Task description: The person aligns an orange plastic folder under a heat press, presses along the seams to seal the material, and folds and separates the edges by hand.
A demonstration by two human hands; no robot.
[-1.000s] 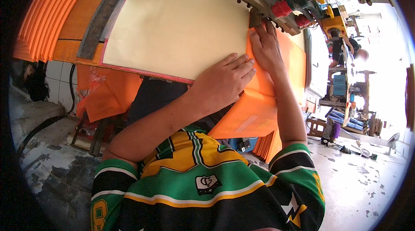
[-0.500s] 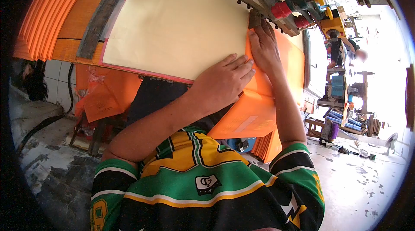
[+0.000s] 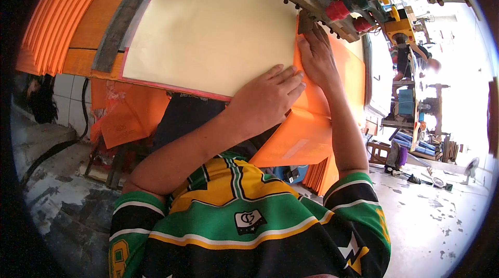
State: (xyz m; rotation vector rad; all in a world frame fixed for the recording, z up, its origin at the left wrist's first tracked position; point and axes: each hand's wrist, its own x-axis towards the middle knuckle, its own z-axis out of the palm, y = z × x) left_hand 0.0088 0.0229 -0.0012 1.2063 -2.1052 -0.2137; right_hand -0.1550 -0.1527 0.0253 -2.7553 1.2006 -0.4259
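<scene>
My left hand [image 3: 270, 96] lies palm down with its fingers spread. It rests across the right edge of a large cream sheet [image 3: 213, 28], its fingertips reaching an orange sheet [image 3: 351, 75]. My right hand [image 3: 318, 62] is stretched out on this orange sheet, its fingers pointing towards a bar with bolts [image 3: 296, 1]. Beside those fingertips, at the sheet's left edge, is a small dark flat piece [image 3: 305, 22]; whether the fingers grip it is unclear. A lower orange flap [image 3: 296, 140] with a pale rectangle hangs over the near edge, under my forearms.
Red knobs [image 3: 338, 10] and dark machine parts stand over the work at top right. Stacked orange sheets [image 3: 65, 13] lie far left, beside a dark strip [image 3: 127, 18]. More orange sheets [image 3: 317, 176] are below. A person [image 3: 408, 60] is at the far right.
Both hands stay almost where they were. More of the orange edge shows beside the small dark piece.
</scene>
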